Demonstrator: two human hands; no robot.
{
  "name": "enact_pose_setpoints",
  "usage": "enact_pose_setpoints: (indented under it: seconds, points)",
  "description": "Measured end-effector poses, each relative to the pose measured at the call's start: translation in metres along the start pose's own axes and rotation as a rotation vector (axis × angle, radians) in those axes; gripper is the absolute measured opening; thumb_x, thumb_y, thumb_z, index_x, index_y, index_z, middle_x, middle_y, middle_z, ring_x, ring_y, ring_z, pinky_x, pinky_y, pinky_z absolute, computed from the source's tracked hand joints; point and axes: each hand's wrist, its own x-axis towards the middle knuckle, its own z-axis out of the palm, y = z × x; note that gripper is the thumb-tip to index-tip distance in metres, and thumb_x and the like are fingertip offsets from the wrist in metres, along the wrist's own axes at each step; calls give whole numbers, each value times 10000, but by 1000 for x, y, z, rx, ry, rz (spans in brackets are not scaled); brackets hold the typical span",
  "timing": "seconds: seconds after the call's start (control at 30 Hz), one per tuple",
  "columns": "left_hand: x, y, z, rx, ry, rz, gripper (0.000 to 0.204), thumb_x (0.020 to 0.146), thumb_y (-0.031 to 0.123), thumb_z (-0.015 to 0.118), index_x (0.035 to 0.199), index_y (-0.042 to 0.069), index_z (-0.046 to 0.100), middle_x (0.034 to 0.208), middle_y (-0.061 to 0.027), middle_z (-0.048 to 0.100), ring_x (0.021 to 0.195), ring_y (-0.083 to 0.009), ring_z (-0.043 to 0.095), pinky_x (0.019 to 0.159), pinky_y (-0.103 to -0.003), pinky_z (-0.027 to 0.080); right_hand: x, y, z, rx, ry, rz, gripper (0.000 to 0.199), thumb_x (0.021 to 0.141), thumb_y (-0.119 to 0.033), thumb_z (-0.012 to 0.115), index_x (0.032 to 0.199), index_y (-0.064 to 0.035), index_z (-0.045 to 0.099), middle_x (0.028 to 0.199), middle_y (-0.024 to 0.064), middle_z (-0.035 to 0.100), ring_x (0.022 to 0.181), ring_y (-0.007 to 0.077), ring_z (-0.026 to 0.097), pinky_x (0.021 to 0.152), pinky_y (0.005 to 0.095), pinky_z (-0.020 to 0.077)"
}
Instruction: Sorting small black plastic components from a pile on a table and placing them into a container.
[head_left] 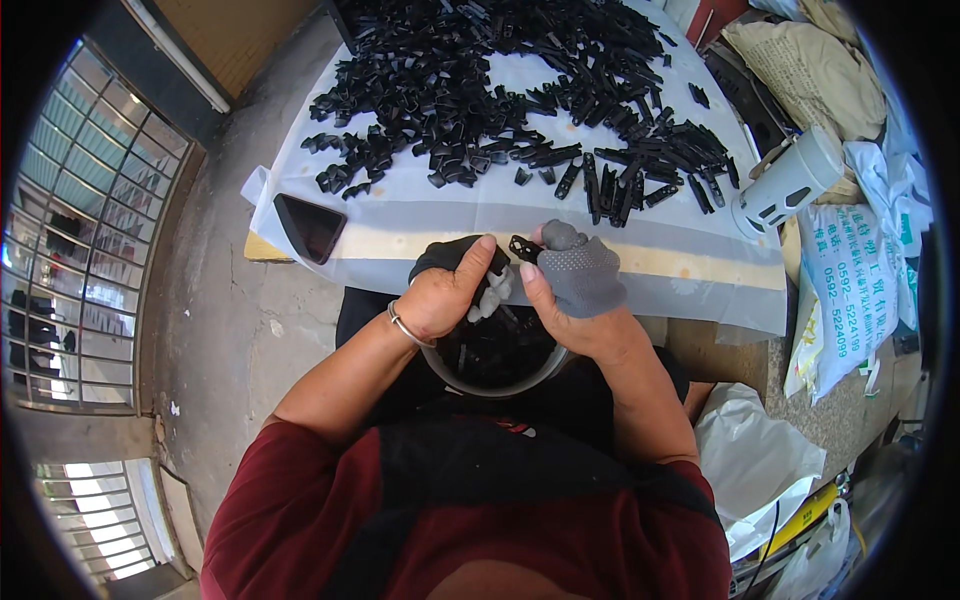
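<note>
Above a round bowl [470,386] on my lap, my two hands are close together. My left hand [447,285] wears a black glove with pale grey fingertips, its thumb bare, and a bracelet circles the wrist. Its fingers are curled in; whatever they hold is hidden. In a grey dotted glove with a bare thumb, my right hand [580,275] pinches a small black plastic piece with holes [522,248], which points toward my left hand. Inside the bowl are dark plastic pieces [500,350], partly covered by my hands.
On the sheet-covered table [420,215] lies a large heap of black plastic pieces [430,100], curved ones left, long ones right. A phone [310,228] rests near the front left edge. A white cylinder [790,182] and printed plastic bags [845,290] are at the right; a barred window [90,230] is left.
</note>
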Motion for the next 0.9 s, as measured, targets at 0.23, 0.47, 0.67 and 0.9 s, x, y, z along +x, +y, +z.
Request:
enact_pose_setpoints:
  seconds: [0.23,0.47,0.67,0.9]
  points:
    - [0,6,-6,370,158,-132,532,933,457,288,892,24,595,705,-142,612,618,-301,588,614,-344,459,1,-17,-7,-406,-271,15,221,823,-250,575,952,-72,598,790,97,599,723,278,555,628,371,431]
    - [2,8,-2,375,135,197,313,922,258,409,836,20,593,747,-157,616,689,-319,593,628,-352,461,1,-21,-1,-583,-301,-52,173,804,-252,566,855,-88,585,725,96,572,636,280,515,555,395,391]
    - [-1,17,0,567,47,304,278,901,198,416,785,10,586,741,-170,608,691,-336,585,610,-373,455,-7,-5,21,-499,-98,-187,203,814,-281,542,776,-82,537,627,80,540,580,270,531,539,393,408]
    - [34,27,-22,1063,-13,270,384,879,374,442,829,21,585,798,-179,602,749,-335,583,666,-414,457,4,13,-13,-379,-99,69,249,794,-293,600,871,-57,618,859,132,614,773,309,574,666,396,456]
